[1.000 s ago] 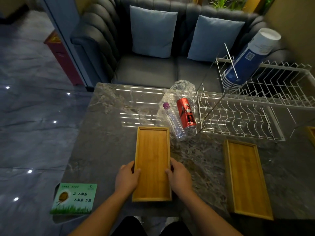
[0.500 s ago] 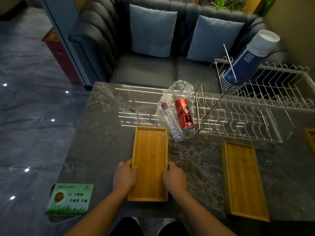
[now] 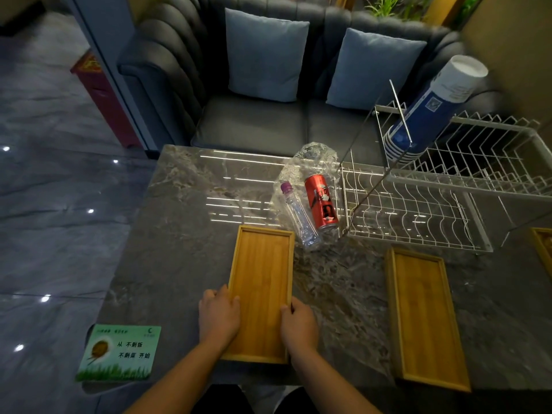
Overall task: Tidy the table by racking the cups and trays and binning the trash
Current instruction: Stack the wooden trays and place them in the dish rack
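Observation:
A long bamboo tray [image 3: 260, 282] lies flat on the marble table [image 3: 185, 234] in front of me. My left hand [image 3: 219, 316] grips its left edge and my right hand [image 3: 298, 324] grips its right edge, both near the tray's near end. Behind its far right corner lie a clear plastic bottle with a purple cap [image 3: 298, 218] and a red can [image 3: 321, 203] on crumpled clear plastic [image 3: 313, 158]. A second bamboo tray [image 3: 424, 315] lies to the right. A white wire rack [image 3: 418, 216] stands at the back right, with a stack of blue paper cups [image 3: 430, 112] leaning on its upper tier.
The edge of a third bamboo tray [image 3: 543, 249] shows at the far right. A green card [image 3: 119, 352] rests off the table's near left corner. A dark sofa [image 3: 254, 127] with two blue cushions stands behind the table. Tiled floor lies to the left.
Both hands have slid slightly along the tray's edges and the view has shifted a little; the tray still lies flat on the table.

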